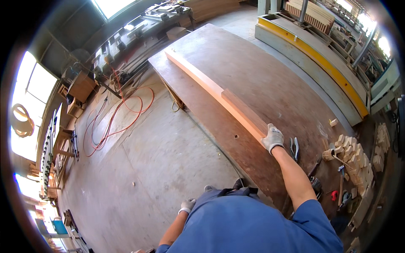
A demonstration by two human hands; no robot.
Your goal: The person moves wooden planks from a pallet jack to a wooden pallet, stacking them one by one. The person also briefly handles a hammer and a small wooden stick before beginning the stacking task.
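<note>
One broad brown surface (291, 101) stretches beyond the right hand (274, 138), whose gloved fingers grasp the near ends of two wooden pieces: one long pale bar (196, 74) and one shorter, darker bar (244, 108), lying side by side, leading away from the fingers. One pair of pliers (296, 147) lies just right of them; farther right, wooden blocks (354, 159) too many to count are piled. One left hand (187, 205), gloved, hangs well to their left; whether it is clenched, I cannot tell.

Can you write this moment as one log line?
right hand: at near ends of pale beam and darker piece | left hand: lowered | pliers: on table
</note>
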